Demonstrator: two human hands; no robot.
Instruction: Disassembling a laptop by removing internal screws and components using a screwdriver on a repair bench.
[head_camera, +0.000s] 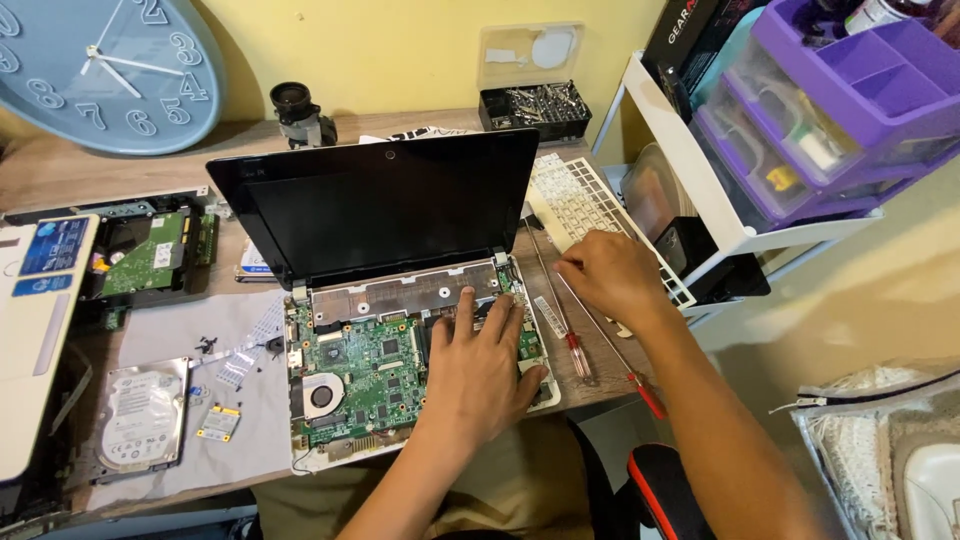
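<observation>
**Hands on an opened small laptop at a crowded desk**

From the head camera I saw the small laptop (400, 300) sitting near the desk's front edge, keyboard cover off, its green mainboard (365, 370) and one round fan (320, 395) bare, the dark screen tilted back. My left hand (480, 365) lay flat on the right half of the board, fingers spread wide and pressing down, holding nothing. My right hand (610, 275) hovered just past the laptop's right edge with its fingers curled narrow over the desk; I could not tell whether it pinched anything.

Room to move was tight. Two screwdrivers (570, 320) lay on the strip of desk between the laptop and the desk's right edge, both under the right hand. The removed white keyboard (580, 205) rested behind that hand, against a white shelf unit (690, 170). On the left, a grey mat (190, 330) ran up to the laptop's side, carrying one silver hard drive (145, 415), one small card (218, 422) and a few loose bits.

As for containers, I counted one black bit case (535, 105) at the back, lid raised, filled with metal bits, and a purple drawer organiser (830, 100) on the shelf, holding small items I could not make out. One blue wall clock (110, 70) leaned at the back left, and a second open device (150, 250) lay left of the laptop.
</observation>
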